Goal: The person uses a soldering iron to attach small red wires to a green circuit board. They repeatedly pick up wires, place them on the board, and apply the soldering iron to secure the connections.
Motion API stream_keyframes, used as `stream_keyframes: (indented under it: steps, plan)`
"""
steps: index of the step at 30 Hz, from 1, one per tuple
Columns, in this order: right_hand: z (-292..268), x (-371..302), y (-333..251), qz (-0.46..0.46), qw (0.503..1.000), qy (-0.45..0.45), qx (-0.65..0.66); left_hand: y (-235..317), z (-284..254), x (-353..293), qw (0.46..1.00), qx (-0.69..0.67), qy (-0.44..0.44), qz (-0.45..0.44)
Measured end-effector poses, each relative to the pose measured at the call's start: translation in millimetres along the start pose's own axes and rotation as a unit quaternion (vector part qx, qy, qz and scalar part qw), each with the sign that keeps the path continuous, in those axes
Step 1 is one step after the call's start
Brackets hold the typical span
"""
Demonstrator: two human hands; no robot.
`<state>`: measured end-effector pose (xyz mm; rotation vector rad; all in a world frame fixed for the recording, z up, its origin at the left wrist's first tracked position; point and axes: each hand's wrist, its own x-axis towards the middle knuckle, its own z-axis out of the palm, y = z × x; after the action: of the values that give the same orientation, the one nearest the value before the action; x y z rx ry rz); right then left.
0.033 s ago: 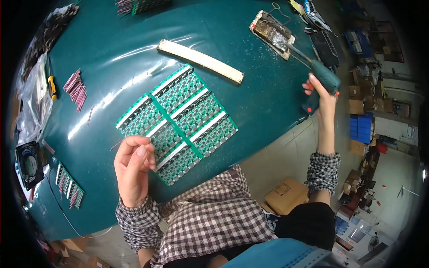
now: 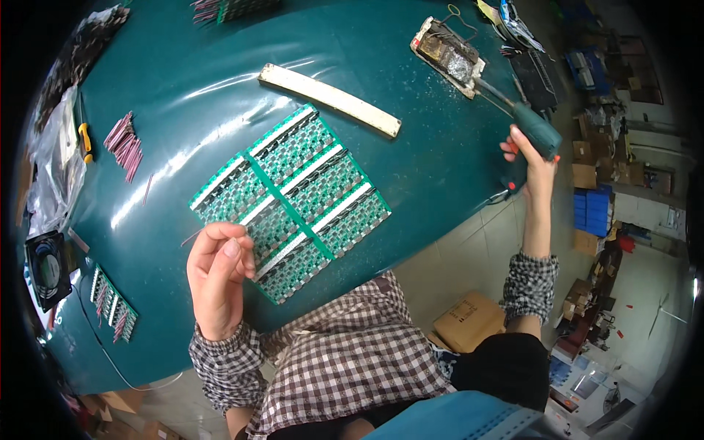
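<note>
My right hand (image 2: 534, 163) grips a dark green pistol-shaped soldering iron (image 2: 536, 129) at the right of the table. Its metal tip points up and left, at the lower edge of a scorched solder tray (image 2: 442, 53) holding silvery solder. My left hand (image 2: 220, 271) is closed, thumb against the curled fingers. A thin reddish wire (image 2: 190, 238) sticks out on its left and seems to be pinched there; the fingers hide its other end. This hand is over the near left edge of a panel of green circuit boards (image 2: 298, 218) with white strips and rows of small parts.
A long cream-coloured bar (image 2: 330, 100) lies beyond the panel. To the left are a bundle of reddish wires (image 2: 125, 147), a yellow-handled screwdriver (image 2: 86, 142), a black fan (image 2: 48, 271) and a smaller wired board (image 2: 114, 304). A cardboard box (image 2: 469, 320) stands on the floor.
My right hand has shifted the soldering iron slightly right and toward me, so its tip has come back from the solder to the tray's edge. My left hand stays put.
</note>
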<state>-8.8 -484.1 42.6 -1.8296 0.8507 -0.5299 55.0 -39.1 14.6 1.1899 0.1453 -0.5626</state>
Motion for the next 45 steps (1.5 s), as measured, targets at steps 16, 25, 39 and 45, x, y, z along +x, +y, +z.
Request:
stream_keyframes:
  steps: [16,25,39,45]
  plan:
    - [-42.9,-78.8,-2.1,0.272,0.746,-0.257,0.550,4.8,-12.5,-9.3,1.000,-0.005,0.003,0.005]
    - [-18.1,-81.5,-29.0,0.137,0.839,-0.222,0.477,9.5,-28.2,-16.1,0.990,0.112,0.063,0.056]
    - [49.6,-139.8,-14.5,0.060,0.927,-0.263,0.259,20.8,-64.7,4.5,0.752,0.606,0.079,0.248]
    - [89.8,-176.8,-23.7,0.078,0.929,-0.298,0.206,21.0,-73.9,22.9,0.753,0.611,0.053,0.237]
